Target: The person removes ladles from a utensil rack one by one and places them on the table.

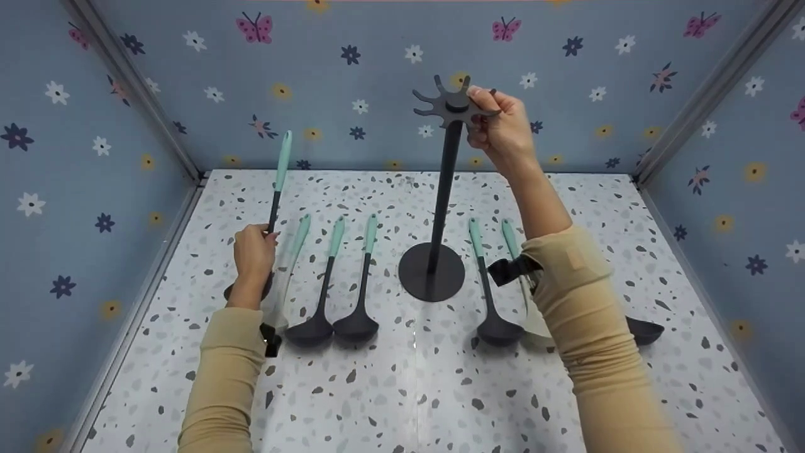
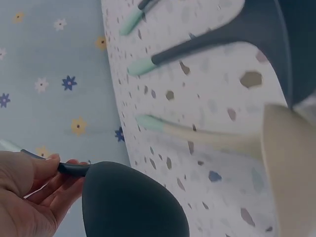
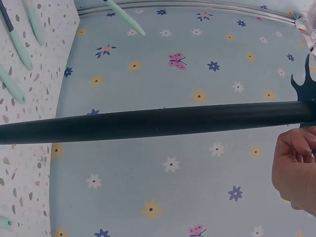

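My left hand [image 1: 253, 255] grips the dark shaft of a mint-handled cooking utensil [image 1: 283, 160], low down near its head. The handle points up and away. In the left wrist view its broad, rounded dark head [image 2: 133, 202] shows below the fingers. At the centre stands a dark utensil stand [image 1: 446, 170] with a round base and a ring of curved hooks on top. Over on its right side, my right hand [image 1: 506, 129] pinches one of these hooks. No utensil hangs from the hooks. In the right wrist view the pole [image 3: 163, 123] crosses the frame beside the hand [image 3: 296, 170].
Left of the base lie two dark ladles [image 1: 310, 330] [image 1: 356, 324] and a pale utensil [image 1: 288, 277]. To its right are another dark ladle [image 1: 500, 327], a pale utensil [image 1: 538, 328] and a dark head [image 1: 644, 330] partly behind my sleeve. Patterned walls [image 1: 352, 82] enclose the speckled table [image 1: 415, 390].
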Tool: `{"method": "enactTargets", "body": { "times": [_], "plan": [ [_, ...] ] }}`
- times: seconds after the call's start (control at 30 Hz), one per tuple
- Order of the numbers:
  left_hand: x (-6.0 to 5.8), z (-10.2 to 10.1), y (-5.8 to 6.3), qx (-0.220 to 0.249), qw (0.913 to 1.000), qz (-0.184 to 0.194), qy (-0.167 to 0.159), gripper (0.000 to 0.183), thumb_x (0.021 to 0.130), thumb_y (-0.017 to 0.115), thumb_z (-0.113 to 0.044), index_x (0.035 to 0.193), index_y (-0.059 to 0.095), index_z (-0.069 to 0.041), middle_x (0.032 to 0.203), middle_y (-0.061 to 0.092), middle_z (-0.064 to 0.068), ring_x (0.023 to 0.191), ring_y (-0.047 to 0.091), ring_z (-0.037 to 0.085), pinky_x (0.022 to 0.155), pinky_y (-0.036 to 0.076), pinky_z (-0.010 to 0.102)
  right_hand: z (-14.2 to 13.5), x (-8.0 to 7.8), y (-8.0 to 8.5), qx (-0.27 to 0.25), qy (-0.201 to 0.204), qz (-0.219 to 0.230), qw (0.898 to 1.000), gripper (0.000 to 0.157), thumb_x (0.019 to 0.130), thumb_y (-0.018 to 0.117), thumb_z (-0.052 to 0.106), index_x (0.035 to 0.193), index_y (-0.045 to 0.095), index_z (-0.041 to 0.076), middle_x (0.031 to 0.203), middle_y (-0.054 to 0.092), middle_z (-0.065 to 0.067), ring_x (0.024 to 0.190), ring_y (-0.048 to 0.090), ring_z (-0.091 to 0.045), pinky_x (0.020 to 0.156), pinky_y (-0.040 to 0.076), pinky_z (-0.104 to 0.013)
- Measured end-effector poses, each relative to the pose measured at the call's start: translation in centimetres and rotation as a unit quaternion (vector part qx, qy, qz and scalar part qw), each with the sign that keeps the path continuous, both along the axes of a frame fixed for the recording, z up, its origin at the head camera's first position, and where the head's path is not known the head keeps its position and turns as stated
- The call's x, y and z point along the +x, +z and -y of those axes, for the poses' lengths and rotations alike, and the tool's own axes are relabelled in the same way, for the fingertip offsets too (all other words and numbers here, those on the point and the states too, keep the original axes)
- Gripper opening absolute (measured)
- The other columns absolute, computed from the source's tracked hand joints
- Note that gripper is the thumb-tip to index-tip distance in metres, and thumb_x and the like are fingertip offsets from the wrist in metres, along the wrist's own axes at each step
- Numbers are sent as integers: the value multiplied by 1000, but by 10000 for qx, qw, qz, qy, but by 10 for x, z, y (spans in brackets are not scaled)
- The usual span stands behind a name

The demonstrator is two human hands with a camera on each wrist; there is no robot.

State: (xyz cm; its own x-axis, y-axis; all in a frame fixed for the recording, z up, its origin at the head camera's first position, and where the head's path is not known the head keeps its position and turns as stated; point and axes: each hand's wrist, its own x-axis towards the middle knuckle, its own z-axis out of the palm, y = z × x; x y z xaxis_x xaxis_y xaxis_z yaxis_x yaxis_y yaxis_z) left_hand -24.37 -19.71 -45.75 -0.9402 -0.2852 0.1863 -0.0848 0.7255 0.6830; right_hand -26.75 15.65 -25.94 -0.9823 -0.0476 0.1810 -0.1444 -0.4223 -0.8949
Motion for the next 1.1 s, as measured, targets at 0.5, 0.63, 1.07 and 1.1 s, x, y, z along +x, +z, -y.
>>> {"method": "enactTargets", "body": {
  "times": [0.5, 0.63, 1.07, 1.1],
  "plan": [
    [7, 38, -18, -646, 9911, 1118, 322, 21, 85, 55, 1, 101, 58, 15, 97, 57, 31, 90, 54, 44, 77, 42, 52, -1, 1, 1, -18, 41, 30, 10000, 18, 91, 50, 7, 75, 53, -2, 55, 37, -6, 39, 28, -10, 35, 22, -20],
    [8, 46, -25, -837, 9864, 1369, 359, 19, 84, 54, 2, 96, 58, 16, 93, 58, 31, 85, 55, 45, 74, 42, 54, -1, 0, 0, -10, 27, 46, 10000, 19, 90, 51, 7, 74, 52, -2, 56, 37, -6, 40, 28, -10, 36, 23, -20],
    [15, 57, -38, -1173, 9711, 2060, 271, 18, 84, 42, 7, 93, 53, 18, 94, 54, 36, 88, 52, 47, 71, 44, 52, 0, 0, 0, 82, -43, 27, 10000, 20, 91, 50, 8, 74, 52, -3, 56, 37, -6, 41, 28, -11, 36, 23, -20],
    [15, 57, -40, -1185, 9700, 2107, 266, 19, 85, 42, 7, 94, 53, 18, 94, 54, 36, 89, 52, 47, 72, 44, 53, 0, 1, 0, 76, -52, 40, 9999, 20, 91, 51, 8, 73, 52, -3, 56, 37, -6, 41, 28, -11, 36, 23, -20]
  ]
}}
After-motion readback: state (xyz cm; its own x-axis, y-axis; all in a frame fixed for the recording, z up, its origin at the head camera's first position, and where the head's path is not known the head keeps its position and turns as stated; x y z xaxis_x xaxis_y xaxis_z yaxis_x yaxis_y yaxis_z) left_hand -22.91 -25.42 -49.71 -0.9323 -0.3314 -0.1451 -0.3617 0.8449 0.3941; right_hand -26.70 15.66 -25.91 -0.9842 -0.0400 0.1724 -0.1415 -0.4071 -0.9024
